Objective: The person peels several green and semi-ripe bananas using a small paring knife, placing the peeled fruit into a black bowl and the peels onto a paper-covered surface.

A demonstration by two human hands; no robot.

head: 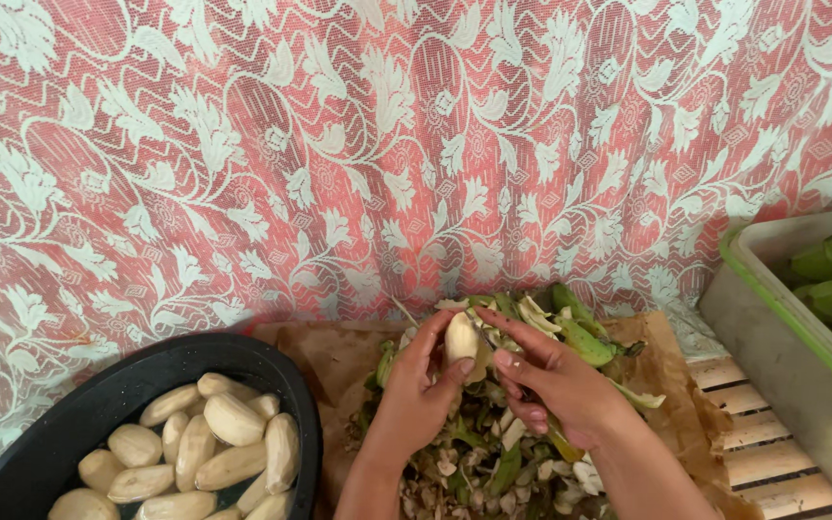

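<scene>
My left hand (414, 393) grips a pale, partly peeled banana (460, 339) upright above a heap of green peels (493, 453). My right hand (556, 380) is pressed against the banana's right side, fingers curled around a small peeling tool whose thin blade tip touches the fruit near the top. Most of the tool is hidden in the fist. Strips of green skin (580, 332) lie just behind the hands.
A black round tub (79, 414) at lower left holds several peeled pale bananas in water. A grey bin with a green rim (782, 337) at right holds unpeeled green bananas. Brown paper lies under the peels on wooden slats (763, 453). A red and white lace curtain (387, 144) hangs behind.
</scene>
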